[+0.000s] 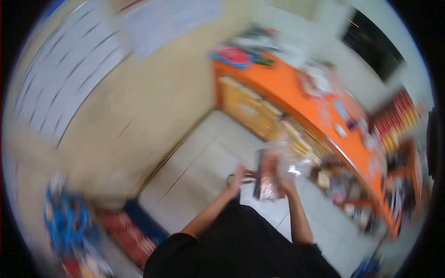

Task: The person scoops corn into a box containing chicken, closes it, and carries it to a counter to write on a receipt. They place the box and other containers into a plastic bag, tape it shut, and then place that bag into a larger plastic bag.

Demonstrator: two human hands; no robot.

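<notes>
My right hand [286,182] grips a flat packet [269,173] with reddish-brown contents, dark along its left side. Loose, shiny clear plastic [296,164] sticks out beyond it to the upper right. Just left of the packet is my left hand [238,180], its fingers bent towards the packet. A small dark looped thing [230,178] shows at the left hand, but motion blur hides its kind. Both hands are held above the tiled floor, in front of my black clothing.
An orange-topped counter [296,90] with scattered items runs along the right, with filled shelves [296,134] beneath. Red-and-yellow boxes [396,120] stand at its far right. A beige wall [153,92] bears papers. A blue basket-like thing [65,217] and a red mat [125,231] lie lower left.
</notes>
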